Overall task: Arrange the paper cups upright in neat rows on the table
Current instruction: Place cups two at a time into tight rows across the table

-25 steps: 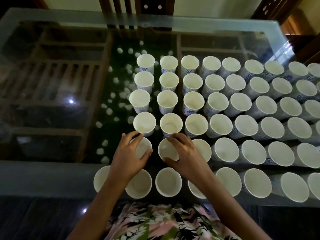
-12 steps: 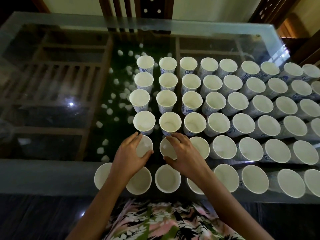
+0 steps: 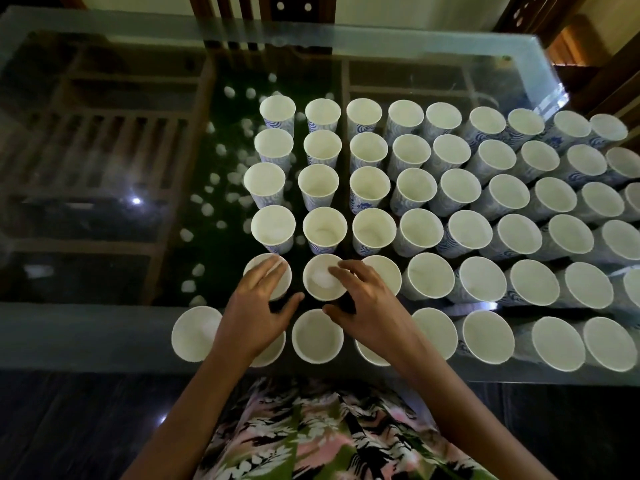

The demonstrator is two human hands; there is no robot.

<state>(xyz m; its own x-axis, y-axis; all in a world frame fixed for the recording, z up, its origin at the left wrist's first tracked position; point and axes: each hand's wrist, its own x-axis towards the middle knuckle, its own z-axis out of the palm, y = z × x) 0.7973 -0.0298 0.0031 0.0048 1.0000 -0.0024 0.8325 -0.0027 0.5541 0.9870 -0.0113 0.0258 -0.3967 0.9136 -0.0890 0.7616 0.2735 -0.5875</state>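
Several white paper cups with blue patterns stand upright in rows on the glass table. My left hand curls around a cup at the left end of the fifth row, fingers over its rim. My right hand grips the neighbouring cup, thumb on its near side and fingers on its right rim. The nearest row runs along the table's front edge; one cup in it stands further left than the rows behind.
The rows extend to the right edge of view. Through the glass show a wooden frame and white pebbles on green. The table's left half holds no cups. A chair back stands beyond the far edge.
Both hands stay on the same two fifth-row cups. The left hand's fingers have spread a little further over its cup's rim; the view has shifted slightly.
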